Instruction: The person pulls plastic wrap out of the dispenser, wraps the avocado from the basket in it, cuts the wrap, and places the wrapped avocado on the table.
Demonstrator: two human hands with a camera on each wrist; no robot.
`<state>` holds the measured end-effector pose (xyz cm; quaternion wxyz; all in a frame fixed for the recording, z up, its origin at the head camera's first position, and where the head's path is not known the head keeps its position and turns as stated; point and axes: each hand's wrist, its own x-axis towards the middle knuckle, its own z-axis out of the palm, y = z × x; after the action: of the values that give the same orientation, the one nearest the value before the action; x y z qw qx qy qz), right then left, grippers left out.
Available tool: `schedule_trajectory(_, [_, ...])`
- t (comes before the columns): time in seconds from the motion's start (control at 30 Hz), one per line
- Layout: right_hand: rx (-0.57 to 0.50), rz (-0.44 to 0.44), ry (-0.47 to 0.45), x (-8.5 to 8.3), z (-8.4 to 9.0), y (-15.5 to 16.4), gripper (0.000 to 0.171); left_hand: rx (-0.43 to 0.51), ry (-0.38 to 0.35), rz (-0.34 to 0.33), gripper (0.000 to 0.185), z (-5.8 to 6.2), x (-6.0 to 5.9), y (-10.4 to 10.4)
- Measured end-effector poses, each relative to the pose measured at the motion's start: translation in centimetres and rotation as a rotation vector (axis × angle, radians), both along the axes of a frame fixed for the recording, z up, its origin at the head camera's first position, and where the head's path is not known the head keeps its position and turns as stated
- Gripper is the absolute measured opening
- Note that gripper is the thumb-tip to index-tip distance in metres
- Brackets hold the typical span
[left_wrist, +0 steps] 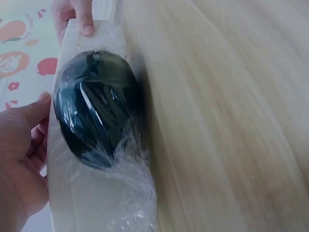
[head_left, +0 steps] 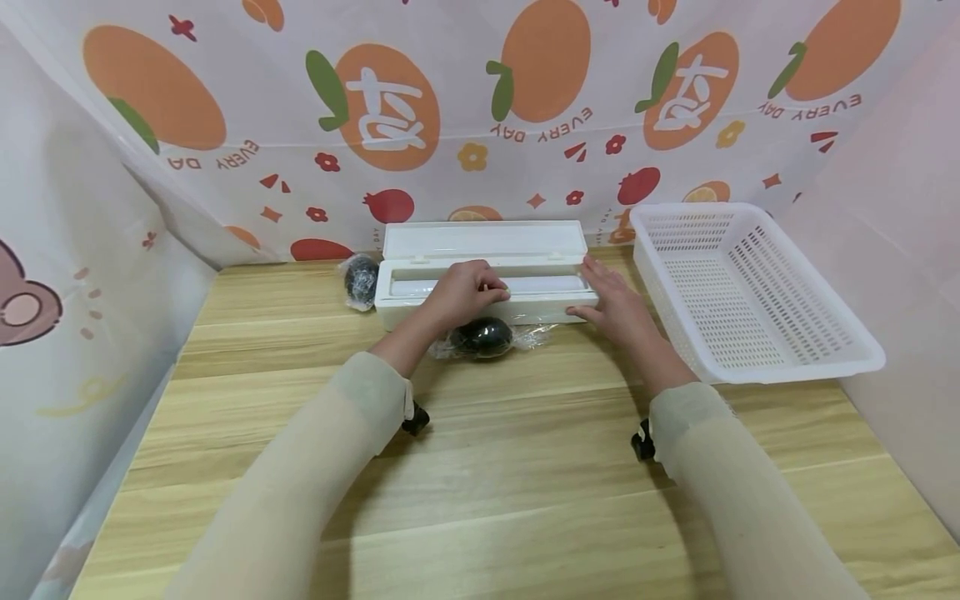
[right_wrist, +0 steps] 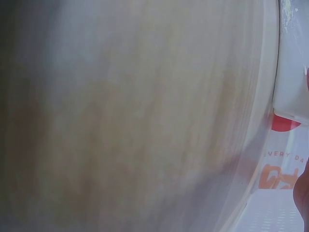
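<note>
A long white cling film dispenser [head_left: 551,307] lies at the back of the table, its lid [head_left: 483,240] raised. Inside is a pale roll [head_left: 525,284]. My left hand [head_left: 459,293] reaches over the front edge, thumb and forefinger pinched together on the film at the roll. With my right hand [head_left: 617,307] I hold the dispenser's right end, thumb against the front, fingers towards the back. Before the dispenser lies a glossy dark oval object [left_wrist: 99,108] wrapped in cling film, the wrap bunched at its ends. The right wrist view shows mostly blurred tabletop.
A second dark film-wrapped object [head_left: 361,282] sits at the dispenser's left end. To the right stands a white perforated plastic basket [head_left: 678,346]. A fruit-printed curtain [head_left: 465,179] hangs behind the wooden table [head_left: 510,483].
</note>
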<state>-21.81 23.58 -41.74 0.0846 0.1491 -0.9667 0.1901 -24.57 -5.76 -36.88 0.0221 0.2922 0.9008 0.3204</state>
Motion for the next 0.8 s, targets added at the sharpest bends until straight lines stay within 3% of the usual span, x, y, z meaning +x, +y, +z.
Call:
schedule_trajectory(0.57, [-0.011,-0.003,-0.008,-0.1,-0.1,0.1,0.089,-0.008,0.021,-0.02,0.019,0.3,0.1,-1.0])
schedule_trajectory(0.8, [-0.007,-0.004,-0.007,-0.1,0.0,0.0,0.089,0.0,-0.011,-0.019,0.018,0.4,0.1,-1.7])
